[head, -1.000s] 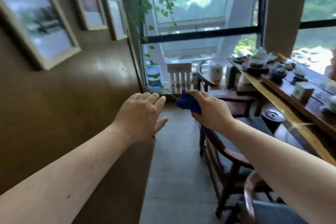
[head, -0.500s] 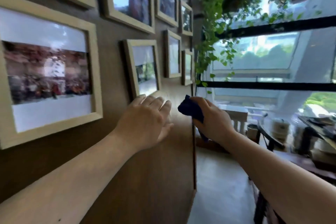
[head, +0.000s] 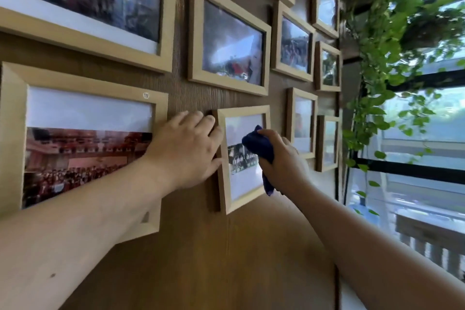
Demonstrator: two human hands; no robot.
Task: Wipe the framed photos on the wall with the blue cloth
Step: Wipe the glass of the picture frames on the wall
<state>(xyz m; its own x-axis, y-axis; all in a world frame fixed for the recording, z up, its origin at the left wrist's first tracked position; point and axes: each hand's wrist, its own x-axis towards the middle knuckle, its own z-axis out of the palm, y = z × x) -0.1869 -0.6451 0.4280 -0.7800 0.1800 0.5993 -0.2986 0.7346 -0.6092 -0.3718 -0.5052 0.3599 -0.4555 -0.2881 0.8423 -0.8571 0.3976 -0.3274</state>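
Observation:
Several light wooden framed photos hang on a brown wood-grain wall (head: pixel 226 259). A small upright frame (head: pixel 241 181) with a group photo hangs at the centre. My right hand (head: pixel 281 161) grips a bunched dark blue cloth (head: pixel 259 148) and presses it on this frame's glass at its right side. My left hand (head: pixel 187 148) rests flat on the wall with its fingers against the frame's left edge, holding nothing. A wide frame (head: pixel 83 138) with a red hall photo hangs to the left, partly covered by my left forearm.
More frames fill the wall above, among them a landscape frame (head: pixel 229 40), and two narrow ones (head: pixel 302 121) to the right. A trailing green plant (head: pixel 382 58) hangs at the wall's right end. Beyond it is a big window with black bars (head: pixel 412 166).
The view has swung from the room and window to face the wall. Both hands rose to the small centre frame: the left now touches its edge, the right presses the cloth on its glass.

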